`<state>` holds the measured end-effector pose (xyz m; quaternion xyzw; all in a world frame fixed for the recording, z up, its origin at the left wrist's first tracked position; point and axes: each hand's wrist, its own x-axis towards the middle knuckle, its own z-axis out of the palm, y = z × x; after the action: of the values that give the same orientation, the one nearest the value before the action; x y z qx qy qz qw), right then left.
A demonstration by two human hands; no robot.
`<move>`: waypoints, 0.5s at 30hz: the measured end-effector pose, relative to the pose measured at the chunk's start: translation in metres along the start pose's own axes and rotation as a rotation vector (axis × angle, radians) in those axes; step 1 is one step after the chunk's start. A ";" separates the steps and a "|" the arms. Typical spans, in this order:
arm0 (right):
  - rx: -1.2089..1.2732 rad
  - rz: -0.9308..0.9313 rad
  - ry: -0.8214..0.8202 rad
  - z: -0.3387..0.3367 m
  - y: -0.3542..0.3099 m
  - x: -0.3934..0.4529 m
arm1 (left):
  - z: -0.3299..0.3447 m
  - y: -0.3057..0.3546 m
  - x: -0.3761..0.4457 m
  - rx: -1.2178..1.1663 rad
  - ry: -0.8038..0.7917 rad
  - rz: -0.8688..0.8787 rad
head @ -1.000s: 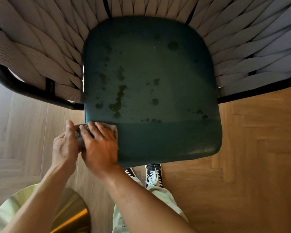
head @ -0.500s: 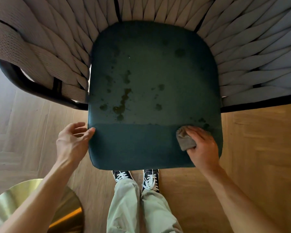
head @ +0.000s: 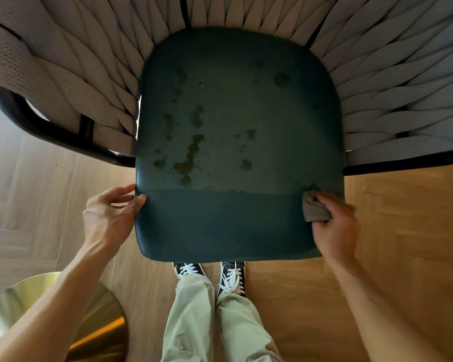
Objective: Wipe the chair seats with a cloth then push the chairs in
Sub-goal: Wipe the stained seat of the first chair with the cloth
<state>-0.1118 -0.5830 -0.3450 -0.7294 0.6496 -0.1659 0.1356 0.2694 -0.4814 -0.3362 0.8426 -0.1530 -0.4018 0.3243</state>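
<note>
One chair fills the upper and middle part of the frame, and its dark teal seat cushion (head: 238, 152) sits at the centre, seen from straight above. The upper part of the cushion carries many dark, wet-looking spots (head: 190, 158), the largest cluster left of centre; the band along the lower edge looks even and darker, with a straight boundary running across between the two zones. A single grey cloth (head: 315, 208), bunched up, lies on the cushion near its lower right corner, right at that boundary. The right hand (head: 335, 226) grips the cloth with its fingers curled round it and presses it to the seat. The left hand (head: 110, 218) is at the cushion's lower left edge, fingers loosely spread and slightly bent, with a fingertip touching the edge. Around the cushion, wide grey woven straps (head: 392, 100) fan out to form the back and sides, held on a dark curved frame (head: 24, 118) visible at the left and right. Below the cushion's lower edge stand two dark sneakers with white laces (head: 230, 278) and two legs in pale green trousers (head: 194, 322). The floor is light wood parquet (head: 403, 231), paler at the left. One round brass-coloured disc (head: 100, 314) shows in the lower left corner, partly covered by the left forearm.
</note>
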 end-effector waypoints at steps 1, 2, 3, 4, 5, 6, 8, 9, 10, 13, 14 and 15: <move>0.011 -0.028 0.015 0.008 -0.013 -0.003 | 0.001 0.000 0.000 -0.003 0.005 -0.001; 0.035 -0.060 0.019 0.017 -0.029 -0.006 | 0.001 0.001 -0.001 -0.009 0.008 0.000; 0.070 -0.099 0.012 0.027 -0.049 -0.010 | 0.001 0.002 -0.002 -0.012 0.008 -0.006; 0.108 -0.142 -0.002 0.039 -0.070 -0.015 | 0.001 0.001 -0.001 -0.016 0.006 -0.014; 0.142 -0.184 -0.022 0.051 -0.093 -0.019 | 0.001 -0.001 0.001 -0.021 0.006 -0.025; 0.174 -0.214 -0.050 0.062 -0.117 -0.024 | 0.000 -0.002 0.002 -0.034 -0.001 -0.032; 0.221 -0.250 -0.110 0.086 -0.165 -0.035 | -0.002 -0.001 0.004 -0.100 -0.042 -0.044; 0.234 -0.266 -0.144 0.097 -0.190 -0.040 | -0.002 0.001 0.005 -0.152 -0.067 -0.057; 0.234 -0.287 -0.175 0.106 -0.215 -0.045 | -0.002 0.003 0.005 -0.211 -0.073 -0.080; 0.206 -0.327 -0.246 0.132 -0.279 -0.055 | -0.005 0.006 0.007 -0.399 0.033 -0.247; 0.171 -0.323 -0.247 0.138 -0.292 -0.057 | -0.008 0.003 0.009 -0.441 0.032 -0.284; 0.135 -0.314 -0.246 0.142 -0.299 -0.056 | -0.011 0.000 0.011 -0.478 0.009 -0.303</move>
<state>0.2120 -0.4942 -0.3537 -0.8258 0.4939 -0.1376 0.2350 0.2848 -0.4825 -0.3380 0.7573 0.0751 -0.4668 0.4505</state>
